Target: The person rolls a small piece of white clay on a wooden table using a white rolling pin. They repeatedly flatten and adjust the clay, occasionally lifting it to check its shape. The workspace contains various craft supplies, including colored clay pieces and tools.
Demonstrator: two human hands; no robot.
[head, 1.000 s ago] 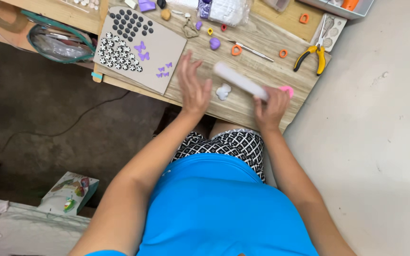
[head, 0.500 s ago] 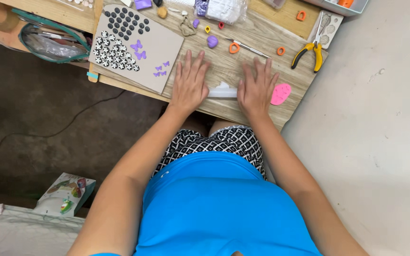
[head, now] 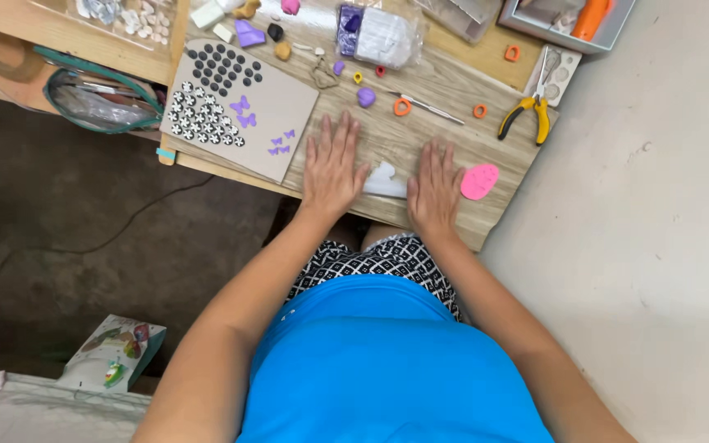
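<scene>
Both hands had slid slightly apart since half a second earlier, left hand [head: 334, 168] and right hand [head: 434, 187] flat, fingers spread, pressing a white roller [head: 386, 188] across a white clay lump [head: 382, 171], table [head: 420, 139] front edge, pink clay disc [head: 479, 181] just beside.

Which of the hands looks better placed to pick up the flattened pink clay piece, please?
Probably the right hand: the pink clay piece lies just beside it, while the left hand rests beyond the white roller.
</scene>
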